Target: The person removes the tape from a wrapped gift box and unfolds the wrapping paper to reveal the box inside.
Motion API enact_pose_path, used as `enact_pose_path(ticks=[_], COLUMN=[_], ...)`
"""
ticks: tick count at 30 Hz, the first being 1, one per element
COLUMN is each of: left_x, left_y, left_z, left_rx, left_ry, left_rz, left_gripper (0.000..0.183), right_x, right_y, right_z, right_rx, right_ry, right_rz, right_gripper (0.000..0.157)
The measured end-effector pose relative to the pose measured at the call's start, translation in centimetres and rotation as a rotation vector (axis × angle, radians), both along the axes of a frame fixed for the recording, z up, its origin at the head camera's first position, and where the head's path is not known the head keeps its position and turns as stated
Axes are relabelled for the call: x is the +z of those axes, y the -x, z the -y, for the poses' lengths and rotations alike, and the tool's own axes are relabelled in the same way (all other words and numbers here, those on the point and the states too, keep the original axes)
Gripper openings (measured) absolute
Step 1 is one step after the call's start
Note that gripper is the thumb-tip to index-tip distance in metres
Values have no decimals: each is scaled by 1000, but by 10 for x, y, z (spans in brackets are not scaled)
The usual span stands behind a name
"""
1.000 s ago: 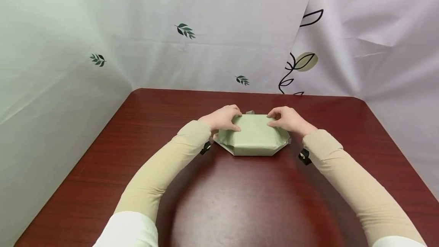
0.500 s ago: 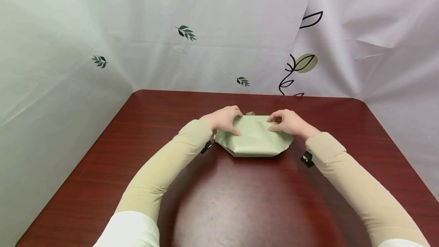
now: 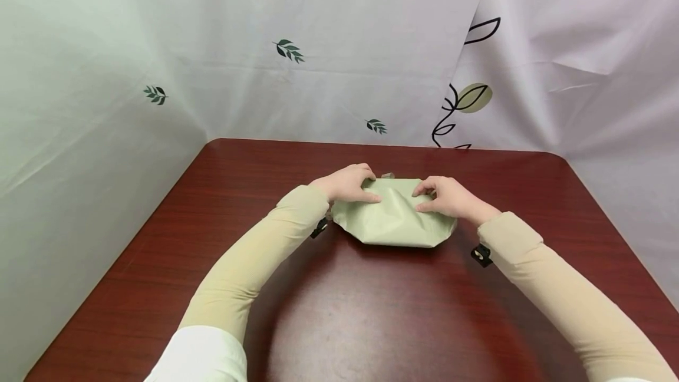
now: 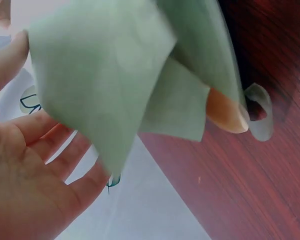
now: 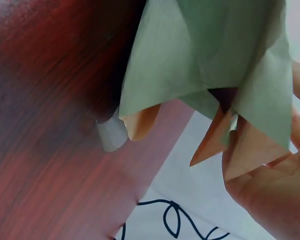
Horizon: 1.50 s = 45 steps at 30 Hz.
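Observation:
A green sheet of wrapping paper [image 3: 395,223], folded into a box-like shape with angled sides, stands on the table between my hands. Its inner side looks brown where the loose end folds gape in the right wrist view. My left hand [image 3: 347,184] holds its upper left part, thumb on the near face and fingers behind. At the upper right, my right hand [image 3: 451,196] grips the paper the same way. Folded flaps [image 4: 177,105] stick out at the left end, and pointed flaps [image 5: 260,150] hang by the right palm. Whether anything is inside the paper is hidden.
Strips of clear tape [image 4: 261,112] cling to the paper's lower edges. The dark red wooden table [image 3: 392,311] reaches back to a white curtain [image 3: 318,93] with leaf prints, which hangs behind it and along both sides.
The paper's flat top has caved in and creased, and its near edge has spread slightly toward me. My right hand has shifted a little right and nearer; the left has barely moved.

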<state>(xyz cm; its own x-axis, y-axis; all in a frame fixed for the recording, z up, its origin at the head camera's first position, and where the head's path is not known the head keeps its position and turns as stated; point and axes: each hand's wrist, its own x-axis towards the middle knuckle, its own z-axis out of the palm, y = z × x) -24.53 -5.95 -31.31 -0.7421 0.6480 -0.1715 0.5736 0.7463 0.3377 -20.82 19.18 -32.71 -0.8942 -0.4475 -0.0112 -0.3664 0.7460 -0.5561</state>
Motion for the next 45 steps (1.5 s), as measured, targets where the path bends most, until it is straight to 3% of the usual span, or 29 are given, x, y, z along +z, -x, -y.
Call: enact_pose_path(ticks=[11, 20, 32, 40, 45], left_x=[-5, -7, -10, -11, -11], left_y=[0, -3, -5, -4, -4], left_z=[-2, -4, -5, -7, -7], left_rx=[7, 19, 66, 58, 72], left_ry=[12, 3, -27, -27, -25], left_rz=[-42, -62, -60, -96, -92], left_gripper=[63, 64, 62, 63, 65], right_x=[0, 1, 5, 21, 30], right_y=[-13, -20, -35, -59, -83], right_z=[4, 3, 0, 2, 9], right_rx=[58, 86, 228, 427, 577], right_ry=[-4, -8, 17, -8, -146], right_rz=[-64, -42, -11, 173, 116], right_gripper=[25, 27, 13, 15, 28])
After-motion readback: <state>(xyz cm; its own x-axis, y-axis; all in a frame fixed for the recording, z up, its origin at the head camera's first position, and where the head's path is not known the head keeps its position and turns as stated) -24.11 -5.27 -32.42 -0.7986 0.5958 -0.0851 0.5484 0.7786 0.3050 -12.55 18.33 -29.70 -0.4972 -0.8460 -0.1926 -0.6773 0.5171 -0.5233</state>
